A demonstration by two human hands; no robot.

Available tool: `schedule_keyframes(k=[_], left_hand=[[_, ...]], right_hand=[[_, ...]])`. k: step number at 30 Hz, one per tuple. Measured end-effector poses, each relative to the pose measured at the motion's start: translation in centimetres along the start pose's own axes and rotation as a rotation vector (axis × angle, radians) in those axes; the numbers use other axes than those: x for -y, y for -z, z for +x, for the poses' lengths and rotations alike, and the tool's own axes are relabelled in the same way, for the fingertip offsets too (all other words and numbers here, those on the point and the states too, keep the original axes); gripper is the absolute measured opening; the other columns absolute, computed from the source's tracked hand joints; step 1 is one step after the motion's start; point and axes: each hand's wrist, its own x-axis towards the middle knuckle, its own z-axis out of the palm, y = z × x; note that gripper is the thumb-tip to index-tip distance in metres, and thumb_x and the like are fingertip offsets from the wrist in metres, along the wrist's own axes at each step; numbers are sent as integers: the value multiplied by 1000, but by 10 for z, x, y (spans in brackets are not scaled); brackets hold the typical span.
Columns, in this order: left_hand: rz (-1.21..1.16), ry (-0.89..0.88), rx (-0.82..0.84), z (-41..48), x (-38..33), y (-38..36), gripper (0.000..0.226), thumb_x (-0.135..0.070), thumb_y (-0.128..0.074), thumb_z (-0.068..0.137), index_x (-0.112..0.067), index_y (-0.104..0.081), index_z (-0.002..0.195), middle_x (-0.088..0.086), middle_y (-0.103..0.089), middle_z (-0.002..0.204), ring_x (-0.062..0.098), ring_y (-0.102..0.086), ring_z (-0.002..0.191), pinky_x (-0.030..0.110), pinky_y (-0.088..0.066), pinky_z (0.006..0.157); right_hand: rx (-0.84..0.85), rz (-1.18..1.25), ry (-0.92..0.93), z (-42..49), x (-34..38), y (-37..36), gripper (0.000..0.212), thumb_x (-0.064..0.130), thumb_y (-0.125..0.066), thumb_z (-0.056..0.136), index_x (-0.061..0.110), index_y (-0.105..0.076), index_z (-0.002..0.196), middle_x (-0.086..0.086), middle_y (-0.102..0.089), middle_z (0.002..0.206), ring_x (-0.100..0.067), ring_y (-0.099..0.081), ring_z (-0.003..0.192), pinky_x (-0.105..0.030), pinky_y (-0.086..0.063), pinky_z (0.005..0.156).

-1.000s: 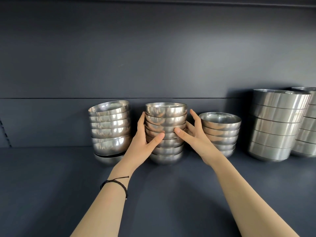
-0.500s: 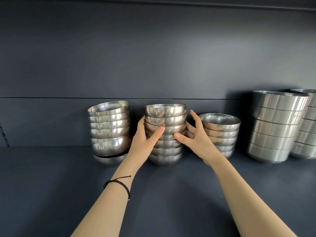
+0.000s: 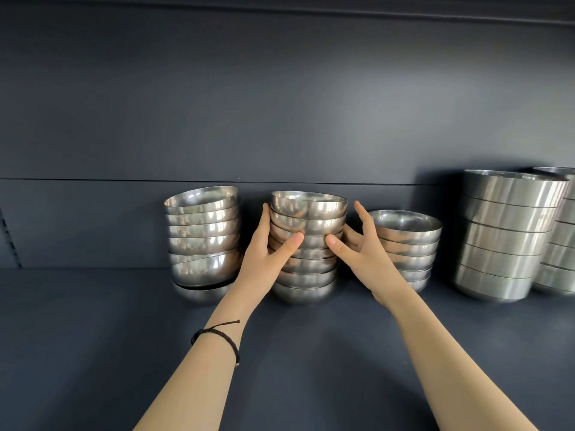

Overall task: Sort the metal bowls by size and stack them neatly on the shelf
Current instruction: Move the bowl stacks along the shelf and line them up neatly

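Both thumbs have crept up the middle stack point(image 3: 308, 244) by roughly one bowl since a second ago; none of the stacks has shifted.

Head view, counts: 5 stacks of metal bowls, 2 hands, 1 black wrist cord point(image 3: 217, 332) on the left forearm.

- left stack point(image 3: 202, 241): about 7 bowls, upper ones leaning, one near the bottom seated crooked
- middle stack: about 8 bowls, rounded sides, top bowl slightly off level
- right stack point(image 3: 407, 244): about 6, same rounded shape, shortest of the three
- big-bowl stack point(image 3: 504, 234): 5 wider, straighter-walled bowls, well to the right
- edge stack point(image 3: 560, 244): cut by the frame edge, can't count

All are bright polished steel and sit in a row at the far side of the dark shelf point(image 3: 93, 337), against the back panel point(image 3: 280, 104).

left hand point(image 3: 261, 262): clasps the middle stack, thumb across the front at mid height, fingers running up its left side to near the top bowl.

right hand point(image 3: 367, 259): fingers straight and splayed in the gap between middle and right stacks, thumb tip touching the middle stack's front. Can't tell if the fingers touch it.
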Motion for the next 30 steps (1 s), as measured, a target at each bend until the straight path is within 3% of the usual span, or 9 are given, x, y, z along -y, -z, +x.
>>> schedule_keyframes(k=[3,6,8,10,12,20,24,26,30], left_hand=[[-10,-12,-9,-1,-2,0,99,-53,-66,78,-38,-8,156,-43,-35,135,-27,-33,122,10,-32,107],[-15,-56,-38,-3,-2,-1,90,-42,-67,88,-44,-6,155,-33,-23,153,-17,-24,137,6,-31,102],[6,-89,-53,-5,-6,-2,82,-35,-64,93,-46,-10,153,-45,-28,144,-23,-26,132,3,-30,99],[29,-81,-56,-6,-12,-5,74,-24,-59,97,-41,-13,153,-62,-38,109,-34,-39,107,-2,-38,84],[26,-67,-56,-7,-15,-7,70,-19,-55,100,-38,-13,153,-61,-45,88,-32,-48,88,-1,-43,69],[32,-74,-79,-2,-10,-6,71,-30,-56,99,-48,-13,153,-39,-57,98,-8,-64,90,18,-55,70],[6,-65,-88,-5,-14,-7,67,-23,-52,101,-39,-14,154,-49,-51,87,-27,-55,77,3,-46,62],[4,-58,-87,-4,-15,-7,66,-24,-51,101,-39,-14,154,-47,-51,88,-27,-56,76,4,-47,62],[-24,-41,-58,0,-6,-3,72,-28,-55,99,-47,-10,151,-55,-51,97,-17,-61,85,13,-53,68]], right_hand=[[13,-2,40,-1,1,-2,87,24,-66,90,45,-7,152,7,-48,149,0,-46,134,-24,-35,110],[9,-20,104,-1,4,-8,79,44,-69,87,61,-15,142,11,-32,159,-6,-38,142,-30,-33,115],[11,-37,132,0,4,-9,73,45,-66,89,61,-19,142,12,-31,159,-7,-37,142,-30,-34,115],[9,-34,146,0,2,-9,71,35,-61,96,50,-18,149,10,-34,157,-5,-43,137,-29,-37,112],[11,-34,157,0,1,-9,70,29,-57,97,44,-17,152,10,-37,156,-5,-49,133,-28,-40,111],[6,-69,150,0,-1,-10,70,29,-61,96,49,-20,149,9,-39,155,-11,-55,127,-32,-41,110],[-35,-59,137,2,2,-13,68,29,-65,93,51,-26,145,5,-51,144,-14,-50,132,-39,-38,114],[-43,-59,127,3,2,-14,69,37,-68,89,57,-28,141,5,-53,142,-15,-48,135,-43,-36,116],[-16,-115,120,0,2,-13,79,53,-73,74,75,-22,130,12,-36,156,-16,-37,143,-45,-35,116]])
